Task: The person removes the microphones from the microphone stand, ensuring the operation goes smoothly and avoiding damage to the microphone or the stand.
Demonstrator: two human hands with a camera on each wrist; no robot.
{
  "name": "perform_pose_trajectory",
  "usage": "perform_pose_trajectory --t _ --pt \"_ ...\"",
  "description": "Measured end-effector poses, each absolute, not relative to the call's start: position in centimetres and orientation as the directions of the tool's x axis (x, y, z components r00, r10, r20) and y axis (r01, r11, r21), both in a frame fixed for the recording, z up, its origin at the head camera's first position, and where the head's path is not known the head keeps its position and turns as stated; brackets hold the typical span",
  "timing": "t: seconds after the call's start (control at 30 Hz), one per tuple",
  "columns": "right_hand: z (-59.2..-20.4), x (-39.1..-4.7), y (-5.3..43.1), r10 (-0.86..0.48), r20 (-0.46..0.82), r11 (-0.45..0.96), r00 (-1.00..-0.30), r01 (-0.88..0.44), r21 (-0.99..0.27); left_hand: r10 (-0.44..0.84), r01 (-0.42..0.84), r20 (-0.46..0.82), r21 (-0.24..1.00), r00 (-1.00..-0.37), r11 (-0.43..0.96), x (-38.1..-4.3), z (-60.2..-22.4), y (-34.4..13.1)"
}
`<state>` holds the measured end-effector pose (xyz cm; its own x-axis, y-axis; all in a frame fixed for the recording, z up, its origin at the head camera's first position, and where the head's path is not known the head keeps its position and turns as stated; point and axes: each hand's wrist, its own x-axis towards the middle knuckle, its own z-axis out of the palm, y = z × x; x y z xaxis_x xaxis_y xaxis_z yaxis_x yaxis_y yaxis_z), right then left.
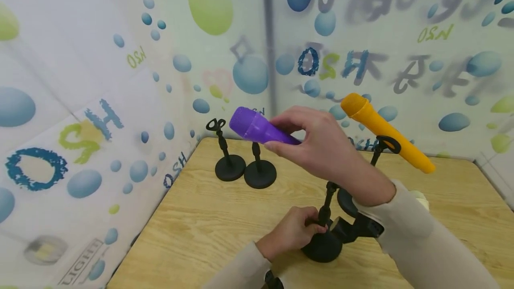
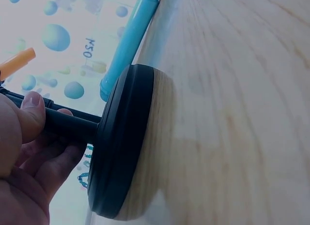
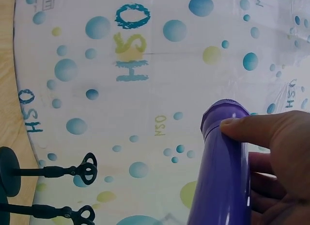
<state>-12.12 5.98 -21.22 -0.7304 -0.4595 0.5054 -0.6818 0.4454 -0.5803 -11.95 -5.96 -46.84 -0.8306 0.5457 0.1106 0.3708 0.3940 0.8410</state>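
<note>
A purple microphone (image 1: 250, 124), head toward the left, is held in the air by my right hand (image 1: 321, 146). In the right wrist view, the thumb lies along the purple microphone (image 3: 220, 172) just below its head, with the fingers behind. Lower down, my left hand (image 1: 295, 231) grips the pole of a black microphone stand (image 1: 323, 249) just above its round base. The left wrist view shows thumb and fingers around that pole, with the base (image 2: 126, 142) at the wooden tabletop. My right forearm hides part of the stand's upper end.
Two black microphone stands with loop clips, a left one (image 1: 230, 169) and a right one (image 1: 260, 176), stand at the back left. An orange microphone (image 1: 389, 133) leans in another stand's clip (image 1: 388, 144). A light-blue microphone (image 2: 127, 46) shows in the left wrist view. Printed sheets (image 1: 160, 79) surround the table (image 1: 192, 217).
</note>
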Motion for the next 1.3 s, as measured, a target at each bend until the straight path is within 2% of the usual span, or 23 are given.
perform_pose_trajectory --t 0.4,0.97,1.3 --pt "-19.9 -12.2 6.6 -0.475 0.542 0.465 -0.693 -0.721 -0.514 0.553 0.386 0.124 0.838 -0.824 0.386 -11.9 -47.0 -6.0" --pt "-21.3 -11.6 11.2 -0.408 0.47 0.598 -0.783 -0.618 -0.51 0.551 0.376 0.109 0.835 -0.828 0.401 -11.8 -47.0 -6.0" --pt "-23.2 -11.5 14.8 -0.329 0.532 0.67 -0.781 -0.589 -0.451 0.56 0.397 0.145 0.844 -0.816 0.361 -11.9 -47.1 -6.0"
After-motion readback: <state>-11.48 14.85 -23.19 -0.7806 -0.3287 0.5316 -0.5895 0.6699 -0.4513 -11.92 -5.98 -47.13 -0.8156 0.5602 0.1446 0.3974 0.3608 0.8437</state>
